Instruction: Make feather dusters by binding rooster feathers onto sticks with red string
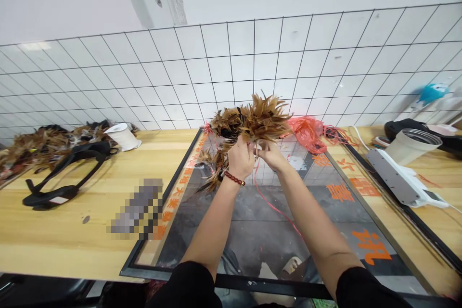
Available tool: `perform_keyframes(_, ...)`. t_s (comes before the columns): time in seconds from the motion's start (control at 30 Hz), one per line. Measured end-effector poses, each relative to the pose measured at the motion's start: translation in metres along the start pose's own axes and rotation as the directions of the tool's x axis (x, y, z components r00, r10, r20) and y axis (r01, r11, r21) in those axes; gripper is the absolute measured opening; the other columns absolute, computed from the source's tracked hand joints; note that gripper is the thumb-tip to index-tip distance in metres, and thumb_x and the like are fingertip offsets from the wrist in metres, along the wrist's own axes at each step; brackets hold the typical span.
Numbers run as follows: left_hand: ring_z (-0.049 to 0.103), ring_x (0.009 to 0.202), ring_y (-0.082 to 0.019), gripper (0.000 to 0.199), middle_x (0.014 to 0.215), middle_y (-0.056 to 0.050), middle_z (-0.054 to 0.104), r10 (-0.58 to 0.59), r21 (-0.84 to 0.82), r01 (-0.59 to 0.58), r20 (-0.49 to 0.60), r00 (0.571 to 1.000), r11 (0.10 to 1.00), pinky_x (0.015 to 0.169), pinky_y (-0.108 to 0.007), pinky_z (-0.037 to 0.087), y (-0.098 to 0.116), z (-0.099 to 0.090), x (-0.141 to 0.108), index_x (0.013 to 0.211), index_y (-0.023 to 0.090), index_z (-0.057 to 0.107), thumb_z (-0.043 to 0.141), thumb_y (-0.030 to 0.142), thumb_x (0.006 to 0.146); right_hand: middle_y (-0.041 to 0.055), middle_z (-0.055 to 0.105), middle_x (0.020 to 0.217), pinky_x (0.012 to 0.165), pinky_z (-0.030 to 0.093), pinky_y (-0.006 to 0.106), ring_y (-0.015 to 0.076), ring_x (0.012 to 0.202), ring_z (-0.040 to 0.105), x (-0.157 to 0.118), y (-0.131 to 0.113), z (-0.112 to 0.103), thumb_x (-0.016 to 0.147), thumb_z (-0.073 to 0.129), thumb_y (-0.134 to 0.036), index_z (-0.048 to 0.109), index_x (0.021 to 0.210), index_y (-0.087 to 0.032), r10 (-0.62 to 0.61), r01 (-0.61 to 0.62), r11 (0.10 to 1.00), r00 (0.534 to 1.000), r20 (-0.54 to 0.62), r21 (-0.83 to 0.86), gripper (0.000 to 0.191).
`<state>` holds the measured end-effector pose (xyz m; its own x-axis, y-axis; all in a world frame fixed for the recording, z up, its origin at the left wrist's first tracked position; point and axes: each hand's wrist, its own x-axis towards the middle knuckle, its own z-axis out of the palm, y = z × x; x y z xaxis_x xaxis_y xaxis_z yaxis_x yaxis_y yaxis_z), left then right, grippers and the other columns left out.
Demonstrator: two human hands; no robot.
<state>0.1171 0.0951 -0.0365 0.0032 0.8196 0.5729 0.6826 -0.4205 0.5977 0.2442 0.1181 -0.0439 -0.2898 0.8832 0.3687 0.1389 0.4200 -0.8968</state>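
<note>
A bunch of brown feathers (267,118) stands upright above the glass panel, its quills pointing down. Its base is gripped by my left hand (241,158), which has a red bead bracelet at the wrist. My right hand (271,155) is closed beside those quill ends, touching them. Whether it pinches quills or string is hidden. From between the hands a thin red string (265,194) trails down over the glass toward my right forearm. More dark and brown feathers (225,122) lie behind and left of my left hand.
A black-framed glass panel (224,231) with orange lettering lies on the wooden table (72,255). A red plastic bag (306,132) sits behind my right hand. Leftward are a white spool (123,136), a black strap-like frame (68,173) and feather piles (46,147); rightward, a white power strip (397,180).
</note>
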Motion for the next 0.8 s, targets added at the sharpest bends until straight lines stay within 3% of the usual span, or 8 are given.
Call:
perform_keyframes(0.1,0.064,0.088,-0.027,0.014,0.088,-0.012,0.065,-0.043,-0.050,0.041,-0.027,0.999,0.998,0.075,-0.033,0.041,-0.001,-0.004,0.004,0.096,0.020,0.050,0.044,0.033,0.094,-0.0052,0.045,0.059,0.056,0.043,0.028,0.0101,0.050,0.039,-0.005,0.001,-0.011,0.072,0.066,-0.056,0.060,0.083,-0.020,0.083,-0.118,0.957,0.987,0.140,0.266,0.038)
perform_keyframes(0.17,0.064,0.088,-0.027,0.013,0.089,-0.013,0.066,-0.081,-0.041,0.080,-0.026,0.996,0.996,0.075,-0.032,0.041,-0.002,-0.007,0.008,0.095,0.020,0.050,0.043,0.032,0.095,-0.0096,0.032,0.051,0.047,0.034,0.024,0.0070,0.043,0.025,-0.007,-0.001,-0.020,0.074,0.064,-0.059,0.059,0.077,-0.020,0.139,-0.159,0.948,0.986,0.091,0.276,0.039)
perform_keyframes(0.27,0.065,0.091,-0.026,0.016,0.092,-0.014,0.067,-0.117,0.021,0.117,0.038,0.992,0.993,0.076,-0.032,0.042,-0.002,-0.006,0.011,0.093,0.020,0.049,0.040,0.031,0.096,-0.0079,0.033,0.048,0.048,0.028,0.023,0.0082,0.044,0.027,-0.010,-0.009,-0.037,0.079,0.059,-0.051,0.061,0.072,-0.019,0.066,-0.064,0.998,0.991,-0.113,0.021,0.033)
perform_keyframes(0.33,0.066,0.093,-0.027,0.019,0.094,-0.016,0.068,-0.143,0.103,0.131,0.120,0.982,0.986,0.076,-0.033,0.043,-0.003,-0.002,0.011,0.094,0.019,0.051,0.037,0.032,0.097,-0.0041,0.044,0.051,0.053,0.031,0.024,0.0105,0.049,0.038,-0.014,-0.019,-0.046,0.081,0.056,-0.042,0.064,0.069,-0.018,-0.040,-0.001,0.966,0.987,-0.154,-0.257,0.027)
perform_keyframes(0.43,0.067,0.094,-0.029,0.025,0.097,-0.020,0.069,-0.215,0.280,0.148,0.227,0.950,0.949,0.076,-0.035,0.045,-0.007,0.006,0.009,0.102,0.016,0.054,0.035,0.031,0.098,-0.0003,0.057,0.058,0.057,0.033,0.026,0.0131,0.056,0.048,-0.024,-0.036,-0.056,0.083,0.053,-0.031,0.066,0.067,-0.018,-0.069,0.051,0.829,0.998,-0.011,-0.556,0.023)
perform_keyframes(0.53,0.068,0.096,-0.029,0.028,0.101,-0.022,0.069,-0.266,0.392,0.130,0.314,0.911,0.911,0.078,-0.036,0.046,-0.013,0.010,0.008,0.105,0.014,0.056,0.035,0.030,0.097,0.0033,0.066,0.069,0.062,0.037,0.027,0.0160,0.066,0.057,-0.033,-0.049,-0.061,0.086,0.052,-0.027,0.069,0.071,-0.019,-0.068,0.101,0.703,0.995,0.074,-0.704,0.024)
perform_keyframes(0.67,0.067,0.098,-0.030,0.028,0.101,-0.021,0.069,-0.132,0.325,-0.067,0.552,0.823,0.943,0.080,-0.037,0.047,-0.011,0.007,0.007,0.103,0.014,0.059,0.039,0.033,0.096,0.0077,0.070,0.091,0.074,0.043,0.030,0.0211,0.085,0.062,-0.035,-0.051,-0.071,0.090,0.050,-0.028,0.075,0.092,-0.022,-0.161,0.053,0.628,0.985,-0.063,-0.776,0.025)
perform_keyframes(0.8,0.067,0.091,-0.029,0.024,0.094,-0.018,0.069,-0.004,0.176,-0.196,0.753,0.659,0.965,0.078,-0.036,0.047,0.017,0.004,-0.004,0.094,0.017,0.061,0.046,0.036,0.093,0.0083,0.068,0.088,0.077,0.045,0.033,0.0219,0.084,0.061,-0.034,-0.041,-0.089,0.091,0.052,-0.034,0.076,0.094,-0.023,-0.179,0.071,0.720,0.980,-0.085,-0.690,0.026)
